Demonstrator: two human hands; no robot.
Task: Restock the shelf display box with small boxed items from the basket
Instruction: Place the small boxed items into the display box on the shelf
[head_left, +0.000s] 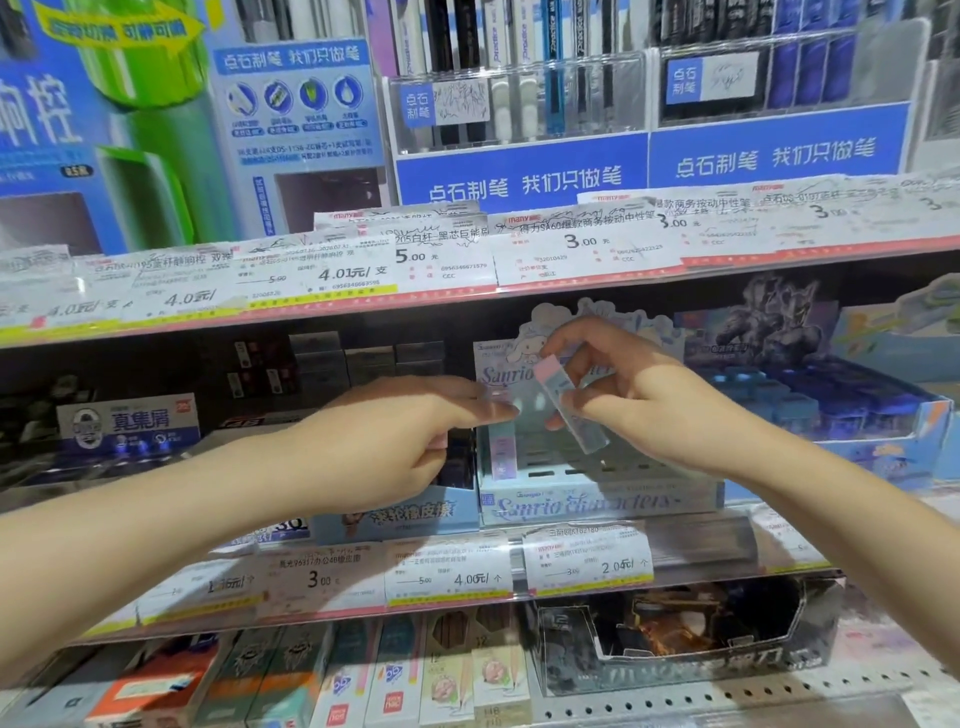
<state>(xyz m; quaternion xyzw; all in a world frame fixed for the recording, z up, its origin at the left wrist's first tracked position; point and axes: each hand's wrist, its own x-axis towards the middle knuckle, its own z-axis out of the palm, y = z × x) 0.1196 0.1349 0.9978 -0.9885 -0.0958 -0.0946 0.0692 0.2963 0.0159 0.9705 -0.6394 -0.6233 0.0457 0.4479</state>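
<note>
A pale blue display box (597, 501) with cartoon print stands on the middle shelf, its slotted inside mostly bare. One small pastel box (503, 447) stands upright at its left wall. My right hand (639, 395) pinches another small pink-and-blue boxed item (569, 410), tilted, above the display box's middle. My left hand (400, 441) reaches to the box's left edge, fingertips on a small pale item (501, 402) that is blurred. The basket is out of view.
A dark blue display box (857, 410) stands to the right, an eraser box (395, 514) and dark boxes to the left. Price-tag rails (457, 577) edge each shelf. Pen racks (519, 104) fill the shelf above; pencil packs (452, 675) lie below.
</note>
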